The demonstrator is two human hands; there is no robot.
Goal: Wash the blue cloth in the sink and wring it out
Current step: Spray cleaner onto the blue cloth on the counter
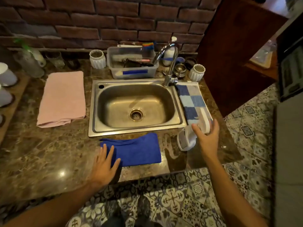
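A brick wall point(114, 22) backs your marble desk point(41, 153), with the steel sink point(136, 105) set into it. The blue cloth point(137, 149) lies folded flat on the desk just in front of the sink, dry side out of the basin. Your left hand point(103, 167) rests with fingers spread wide and straight on the cloth's near-left corner. Your right hand point(207, 136) hovers spread and holding nothing, right of the sink, above a white cloth point(185, 141). A pink towel point(63, 99) lies left of the sink, a checked towel point(191, 100) on its right, the tap point(168, 63) behind it.
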